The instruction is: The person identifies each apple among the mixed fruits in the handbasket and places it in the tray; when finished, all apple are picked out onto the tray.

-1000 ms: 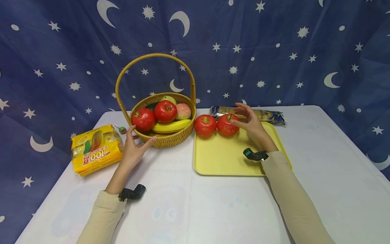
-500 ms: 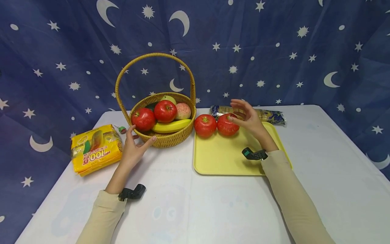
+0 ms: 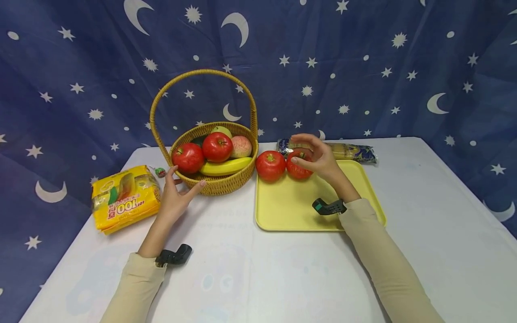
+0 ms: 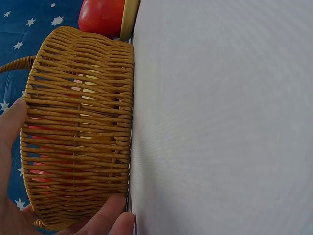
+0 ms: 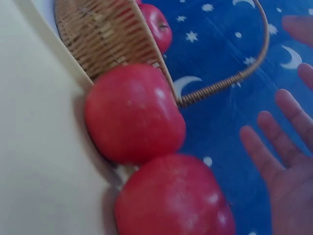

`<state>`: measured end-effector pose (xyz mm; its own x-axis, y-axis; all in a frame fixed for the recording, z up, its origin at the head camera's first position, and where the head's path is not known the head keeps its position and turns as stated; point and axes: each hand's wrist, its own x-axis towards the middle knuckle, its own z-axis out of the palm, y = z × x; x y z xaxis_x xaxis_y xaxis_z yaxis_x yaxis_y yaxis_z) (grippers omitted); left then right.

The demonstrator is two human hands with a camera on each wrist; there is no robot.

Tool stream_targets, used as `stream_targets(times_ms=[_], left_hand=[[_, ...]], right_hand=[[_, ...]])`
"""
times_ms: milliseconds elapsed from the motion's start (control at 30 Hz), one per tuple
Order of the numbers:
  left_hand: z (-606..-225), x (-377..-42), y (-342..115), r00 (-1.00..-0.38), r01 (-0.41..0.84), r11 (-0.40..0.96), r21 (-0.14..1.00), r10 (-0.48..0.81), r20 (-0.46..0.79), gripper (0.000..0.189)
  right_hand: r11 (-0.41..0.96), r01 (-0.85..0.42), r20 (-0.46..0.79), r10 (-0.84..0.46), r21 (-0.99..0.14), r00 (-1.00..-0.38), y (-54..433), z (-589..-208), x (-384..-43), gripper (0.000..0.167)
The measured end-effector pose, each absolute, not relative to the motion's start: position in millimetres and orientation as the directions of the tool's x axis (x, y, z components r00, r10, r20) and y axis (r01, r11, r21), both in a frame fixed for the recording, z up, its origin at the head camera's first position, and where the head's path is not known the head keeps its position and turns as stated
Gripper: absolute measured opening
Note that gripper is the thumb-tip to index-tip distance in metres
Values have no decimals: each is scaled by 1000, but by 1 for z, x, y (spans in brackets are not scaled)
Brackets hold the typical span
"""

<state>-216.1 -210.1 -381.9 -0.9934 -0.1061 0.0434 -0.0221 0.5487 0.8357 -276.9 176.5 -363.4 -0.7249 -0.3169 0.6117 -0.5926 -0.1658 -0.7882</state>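
Observation:
My left hand (image 3: 175,199) holds the near left side of the wicker basket (image 3: 226,185); the left wrist view shows its thumb at the rim and fingertips by the base. In the basket are two red apples (image 3: 218,147), a banana (image 3: 226,167), a peach (image 3: 241,147) and a green fruit (image 3: 222,130). My right hand (image 3: 323,162) hovers with fingers spread and holds nothing, overlapping the right red apple-like fruit (image 3: 298,170). Beside that sits another round red fruit (image 3: 270,166) with a pale green top. Both are at the back left of the yellow tray (image 3: 291,215).
A yellow snack package (image 3: 127,197) lies left of the basket, a small lollipop (image 3: 160,172) between them. Behind the tray lies a long clear and blue package (image 3: 351,151). A blue star-patterned cloth (image 3: 363,67) hangs behind the white table (image 3: 262,278).
My right hand has moved a little left over the right red fruit. My left hand keeps its place at the basket. The head view has shifted slightly.

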Motion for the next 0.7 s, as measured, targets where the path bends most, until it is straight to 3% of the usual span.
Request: stream_targets(times_ms=[467, 700], left_hand=[[-382, -214, -209, -994, -15, 539, 842, -101, 47, 102], [-382, -214, -210, -994, -10, 533, 846, -100, 51, 101]], right_hand=[[-247, -650, 690, -370, -719, -622, 142, -360, -266, 51], [-203, -634, 650, -428, -746, -627, 129, -359, -259, 48]])
